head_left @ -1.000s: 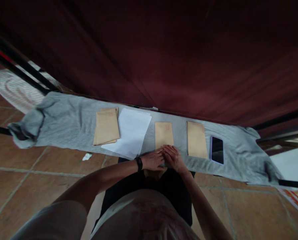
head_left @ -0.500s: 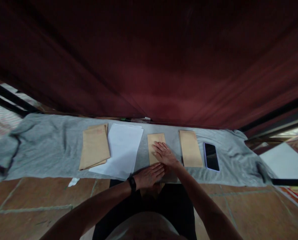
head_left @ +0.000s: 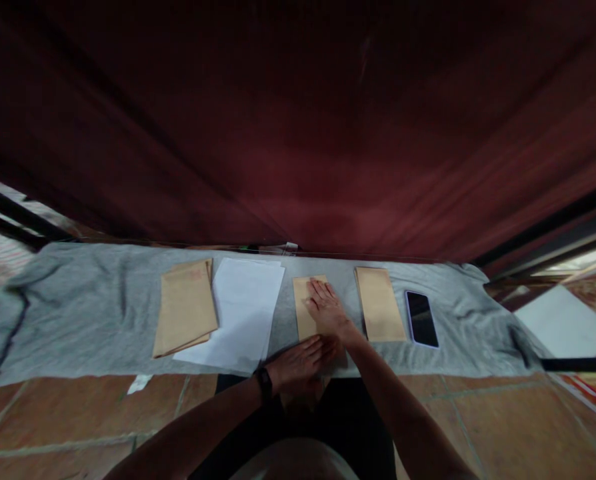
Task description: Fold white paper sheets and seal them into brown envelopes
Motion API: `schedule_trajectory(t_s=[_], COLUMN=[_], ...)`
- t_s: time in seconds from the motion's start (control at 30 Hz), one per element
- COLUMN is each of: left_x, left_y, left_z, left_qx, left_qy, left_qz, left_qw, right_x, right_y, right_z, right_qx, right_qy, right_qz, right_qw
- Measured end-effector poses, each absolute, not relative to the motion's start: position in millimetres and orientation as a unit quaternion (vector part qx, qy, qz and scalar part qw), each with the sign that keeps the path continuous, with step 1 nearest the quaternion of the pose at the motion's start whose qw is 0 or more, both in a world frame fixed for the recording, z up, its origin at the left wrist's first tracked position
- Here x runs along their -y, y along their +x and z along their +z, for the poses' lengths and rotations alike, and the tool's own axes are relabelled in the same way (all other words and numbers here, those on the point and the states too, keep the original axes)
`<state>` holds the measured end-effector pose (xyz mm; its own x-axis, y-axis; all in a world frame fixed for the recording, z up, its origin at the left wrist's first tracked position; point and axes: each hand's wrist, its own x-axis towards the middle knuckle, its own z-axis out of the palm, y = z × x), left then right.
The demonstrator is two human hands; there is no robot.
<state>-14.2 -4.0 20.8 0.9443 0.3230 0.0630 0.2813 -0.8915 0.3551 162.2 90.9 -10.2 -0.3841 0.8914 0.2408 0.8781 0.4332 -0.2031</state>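
A brown paper envelope (head_left: 304, 321) lies flat on the grey cloth (head_left: 113, 313) in front of me. My right hand (head_left: 328, 310) rests flat on its upper part, fingers stretched toward the far edge. Across the near end lies my left hand (head_left: 298, 365), fingers extended and pointing right, covering that part of the envelope. Both hands are open, and their fingertips hide some of the paper. To the right is a small stack of similar envelopes (head_left: 382, 305). White paper sheets (head_left: 245, 310) are spread left of my hands, partly under a pile of brown envelopes (head_left: 185, 310).
A phone (head_left: 421, 319) in a pale purple case lies right of the envelope stack. Beyond the cloth rises a dark red surface (head_left: 318, 200). A white board or sheet (head_left: 565, 323) is at the far right. Tiled floor (head_left: 503, 413) shows below the cloth's near edge.
My right hand has slid slightly toward the far end of the envelope. The left hand still lies over the near end. The whole view has shifted a little.
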Motion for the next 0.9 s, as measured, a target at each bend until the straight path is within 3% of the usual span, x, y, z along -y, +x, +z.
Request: schedule_trajectory(t_s=[0.27,0.9], left_x=[6,23], left_y=[-18,-33], left_z=[13,20], left_qx=[-0.159,-0.203], left_qy=[0.978,0.959], left_qz=[0.068,0.097], left_qw=[0.113,0.170], right_x=[-38,59], right_y=[184,217], right_z=[-8,2], right_qx=[0.855,0.868], right_qy=[-0.500,-0.466], right_qz=[0.057,0.086], right_qw=[0.126,0.150])
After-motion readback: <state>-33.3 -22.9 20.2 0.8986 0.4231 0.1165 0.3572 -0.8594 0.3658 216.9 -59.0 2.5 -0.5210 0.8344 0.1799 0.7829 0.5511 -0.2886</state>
